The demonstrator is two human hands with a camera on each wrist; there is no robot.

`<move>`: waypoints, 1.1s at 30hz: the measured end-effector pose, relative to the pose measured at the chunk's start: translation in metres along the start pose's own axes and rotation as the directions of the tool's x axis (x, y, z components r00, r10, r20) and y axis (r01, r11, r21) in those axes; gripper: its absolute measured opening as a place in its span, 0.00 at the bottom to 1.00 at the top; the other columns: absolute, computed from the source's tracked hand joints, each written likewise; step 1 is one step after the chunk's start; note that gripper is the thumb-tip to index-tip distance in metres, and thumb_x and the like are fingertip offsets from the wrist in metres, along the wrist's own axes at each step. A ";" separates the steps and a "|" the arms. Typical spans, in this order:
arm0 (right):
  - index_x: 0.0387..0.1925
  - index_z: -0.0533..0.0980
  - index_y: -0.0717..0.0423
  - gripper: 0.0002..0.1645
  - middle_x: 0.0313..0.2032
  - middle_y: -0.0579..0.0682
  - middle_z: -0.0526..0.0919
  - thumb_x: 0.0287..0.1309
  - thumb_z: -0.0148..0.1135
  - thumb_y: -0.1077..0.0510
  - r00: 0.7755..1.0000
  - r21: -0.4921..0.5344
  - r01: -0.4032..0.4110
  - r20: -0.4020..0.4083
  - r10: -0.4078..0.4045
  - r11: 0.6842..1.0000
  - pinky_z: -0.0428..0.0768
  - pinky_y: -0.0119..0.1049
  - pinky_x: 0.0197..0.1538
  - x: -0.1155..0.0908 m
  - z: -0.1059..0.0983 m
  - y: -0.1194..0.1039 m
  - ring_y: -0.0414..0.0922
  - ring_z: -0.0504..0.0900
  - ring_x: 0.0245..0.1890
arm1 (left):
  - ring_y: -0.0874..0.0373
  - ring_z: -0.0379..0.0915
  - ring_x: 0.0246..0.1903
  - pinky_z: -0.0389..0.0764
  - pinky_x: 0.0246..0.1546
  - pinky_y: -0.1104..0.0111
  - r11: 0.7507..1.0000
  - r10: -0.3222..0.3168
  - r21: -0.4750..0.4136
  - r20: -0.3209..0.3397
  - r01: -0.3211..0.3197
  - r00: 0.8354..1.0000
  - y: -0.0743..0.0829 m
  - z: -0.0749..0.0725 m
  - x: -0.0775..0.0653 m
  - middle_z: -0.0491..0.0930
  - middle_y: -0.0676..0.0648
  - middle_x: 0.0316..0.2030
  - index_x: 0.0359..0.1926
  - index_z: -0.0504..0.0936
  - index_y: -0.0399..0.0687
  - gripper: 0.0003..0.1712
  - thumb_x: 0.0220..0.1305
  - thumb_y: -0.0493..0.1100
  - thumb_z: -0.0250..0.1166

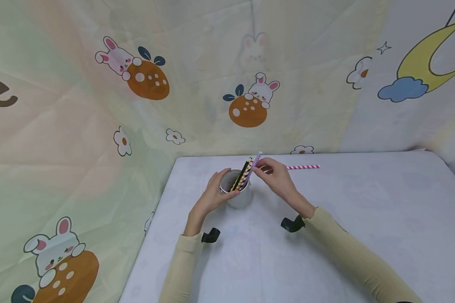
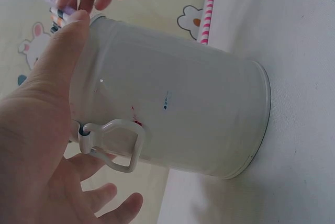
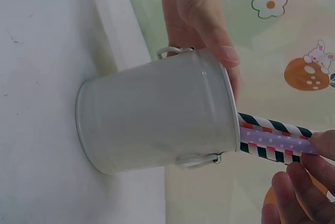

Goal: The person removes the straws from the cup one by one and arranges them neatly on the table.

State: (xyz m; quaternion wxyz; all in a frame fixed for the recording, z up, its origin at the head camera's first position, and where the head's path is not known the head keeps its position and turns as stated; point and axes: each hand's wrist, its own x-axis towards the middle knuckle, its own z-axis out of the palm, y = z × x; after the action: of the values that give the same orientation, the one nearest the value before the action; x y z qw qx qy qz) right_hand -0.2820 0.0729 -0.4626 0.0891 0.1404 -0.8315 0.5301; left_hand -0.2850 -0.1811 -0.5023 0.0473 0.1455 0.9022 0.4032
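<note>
A small whitish metal bucket (image 1: 239, 203) with loop handles stands on the white table. My left hand (image 1: 211, 193) grips it by the rim, thumb on the near side. Several patterned paper straws (image 1: 241, 179), striped in black, orange and white, lean inside the bucket and stick out over its rim. Between thumb and fingers, my right hand (image 1: 279, 177) pinches a purple straw with white dots (image 3: 277, 140) by its upper part, just above the opening. The lower ends of the straws are hidden inside the bucket.
Behind the right hand a pink-and-white striped straw (image 1: 307, 167) lies on the table (image 1: 364, 202). A printed curtain (image 1: 197, 84) with rabbits hangs along the back and left edges. Dark camera mounts (image 1: 293, 224) stick out from both wrists.
</note>
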 end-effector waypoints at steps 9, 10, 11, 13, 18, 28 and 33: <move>0.49 0.82 0.52 0.16 0.45 0.50 0.86 0.65 0.67 0.49 0.999 0.004 0.018 -0.028 -0.018 1.000 0.83 0.46 0.51 0.001 -0.006 -0.002 0.48 0.84 0.45 | 0.41 0.37 0.79 0.50 0.72 0.36 1.000 -0.002 0.006 0.001 0.002 1.000 0.000 0.001 0.001 0.60 0.48 0.75 0.76 0.57 0.69 0.52 0.55 0.65 0.73; 0.49 0.82 0.52 0.16 0.45 0.50 0.86 0.65 0.67 0.48 0.999 0.009 0.015 -0.030 -0.015 1.000 0.83 0.46 0.51 0.001 -0.007 -0.003 0.48 0.84 0.45 | 0.41 0.37 0.79 0.50 0.72 0.36 1.000 -0.001 0.005 0.000 0.001 1.000 -0.001 0.001 0.001 0.60 0.48 0.75 0.76 0.57 0.69 0.52 0.55 0.65 0.73; 0.49 0.82 0.52 0.16 0.45 0.51 0.86 0.65 0.67 0.48 0.999 0.016 0.013 -0.031 -0.013 1.000 0.83 0.46 0.52 0.001 -0.008 -0.003 0.48 0.84 0.45 | 0.41 0.37 0.79 0.50 0.72 0.36 1.000 -0.001 0.003 0.000 0.001 1.000 -0.001 0.001 0.001 0.60 0.48 0.75 0.76 0.57 0.69 0.52 0.55 0.65 0.73; 0.49 0.81 0.53 0.17 0.45 0.51 0.86 0.64 0.67 0.48 0.999 0.021 0.009 -0.037 -0.008 1.000 0.83 0.48 0.52 0.002 -0.010 -0.004 0.49 0.84 0.46 | 0.41 0.36 0.79 0.50 0.71 0.35 1.000 -0.004 -0.001 0.000 0.004 1.000 -0.001 0.001 0.001 0.60 0.48 0.75 0.76 0.57 0.70 0.52 0.55 0.65 0.73; 0.49 0.81 0.54 0.19 0.46 0.53 0.86 0.64 0.67 0.45 0.998 0.021 0.001 -0.058 0.000 1.000 0.82 0.50 0.54 0.003 -0.015 -0.006 0.51 0.83 0.47 | 0.40 0.35 0.79 0.51 0.70 0.34 1.000 -0.002 -0.007 0.000 0.002 1.000 0.000 0.000 0.000 0.60 0.47 0.74 0.76 0.57 0.71 0.51 0.55 0.65 0.73; 0.49 0.82 0.53 0.21 0.46 0.52 0.86 0.65 0.65 0.43 0.997 0.047 -0.006 -0.078 0.010 0.999 0.82 0.43 0.53 0.006 -0.026 -0.009 0.48 0.83 0.44 | 0.40 0.36 0.79 0.52 0.70 0.34 1.000 -0.006 -0.006 0.004 0.006 1.000 0.001 0.000 0.000 0.59 0.47 0.75 0.76 0.57 0.69 0.52 0.55 0.65 0.73; 0.48 0.82 0.54 0.21 0.45 0.52 0.86 0.65 0.65 0.43 0.995 0.059 0.002 -0.099 0.004 0.998 0.81 0.40 0.51 0.007 -0.034 -0.009 0.48 0.83 0.43 | 0.40 0.38 0.79 0.52 0.71 0.36 1.000 0.017 0.019 -0.003 -0.017 1.000 0.001 0.000 0.000 0.59 0.48 0.75 0.76 0.57 0.67 0.51 0.56 0.63 0.73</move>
State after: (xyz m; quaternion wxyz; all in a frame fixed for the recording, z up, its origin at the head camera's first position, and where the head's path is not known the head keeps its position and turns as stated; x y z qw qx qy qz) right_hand -0.2858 0.0990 -0.4382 0.1258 0.1159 -0.8101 0.5607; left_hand -0.2851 -0.1803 -0.5020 0.0412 0.1533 0.9047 0.3954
